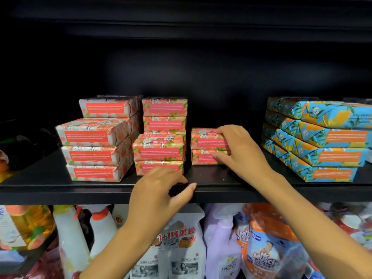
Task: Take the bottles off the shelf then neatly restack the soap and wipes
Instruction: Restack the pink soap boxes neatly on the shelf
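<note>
Two pink soap boxes (205,141), stacked one on the other, sit at the centre of the black shelf (60,190). The right hand (239,150) grasps them, fingers over the top box and thumb against the lower one. Left of centre stand taller pink soap stacks (96,137); blue packs (322,141) are piled at the right of the frame. The left hand (161,190) curls at the shelf's front edge around a dark patch; whether it holds anything I cannot tell. Bottles (181,248) crowd the bottom of the frame, below the shelf.
</note>
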`<state>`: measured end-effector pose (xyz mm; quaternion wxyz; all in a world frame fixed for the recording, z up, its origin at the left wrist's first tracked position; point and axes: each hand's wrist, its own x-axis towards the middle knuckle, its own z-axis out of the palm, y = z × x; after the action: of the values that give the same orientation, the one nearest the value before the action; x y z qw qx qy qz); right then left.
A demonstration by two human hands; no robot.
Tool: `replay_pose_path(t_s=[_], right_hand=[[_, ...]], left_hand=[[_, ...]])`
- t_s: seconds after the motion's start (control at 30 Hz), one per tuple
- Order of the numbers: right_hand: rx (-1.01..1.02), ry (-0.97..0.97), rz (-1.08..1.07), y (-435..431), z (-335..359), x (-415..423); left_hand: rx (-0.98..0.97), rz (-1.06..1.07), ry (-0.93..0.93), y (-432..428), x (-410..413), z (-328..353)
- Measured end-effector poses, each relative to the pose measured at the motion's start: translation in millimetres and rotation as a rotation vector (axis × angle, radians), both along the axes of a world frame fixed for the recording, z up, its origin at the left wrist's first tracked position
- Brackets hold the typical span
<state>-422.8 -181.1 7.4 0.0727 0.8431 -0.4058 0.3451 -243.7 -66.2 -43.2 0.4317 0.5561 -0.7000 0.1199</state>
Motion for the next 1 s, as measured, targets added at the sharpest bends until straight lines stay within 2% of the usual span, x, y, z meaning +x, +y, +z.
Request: replay_pose_path(t_s=[0.13,0.23,0.43,0.53,0.57,0.67,0.73,0.8,0.9,1.0], right_hand=[[-0.183,0.060,-0.037,3,-4,3],[-0.298,0.014,-0.020,10,-9,-2],[-0.552,-0.141,0.164,36,-13,-18],[-0.695,-0.200,0.289,47,-13,-18],[-0.728,-0.199,0.313,48,-13,-16],[-0.767,-0.180,0.375,50,-16,-13],[-0.704,-0.152,0.417,51,-16,-14],[-0.554,-0.156,0.450,55,-12,-16],[-0.237,-0.297,0.387,63,-4,-19],[0.153,-0.397,0.402,68,6,-18]], left_hand=[[-0.008,0.007,-0.004,-1,1,0],[0.008,-0.025,0.027,0,3,1],[-0.019,-0.159,0.594,7,-2,26],[0.171,-0.322,0.890,8,-3,44],[0.243,-0.366,0.931,11,-5,49],[0.280,-0.392,0.812,16,-12,56],[0.213,-0.369,0.783,17,-13,53],[0.108,-0.397,0.777,18,-12,51],[0.070,-0.453,0.811,19,-8,47],[0.056,-0.523,0.746,16,-6,43]])
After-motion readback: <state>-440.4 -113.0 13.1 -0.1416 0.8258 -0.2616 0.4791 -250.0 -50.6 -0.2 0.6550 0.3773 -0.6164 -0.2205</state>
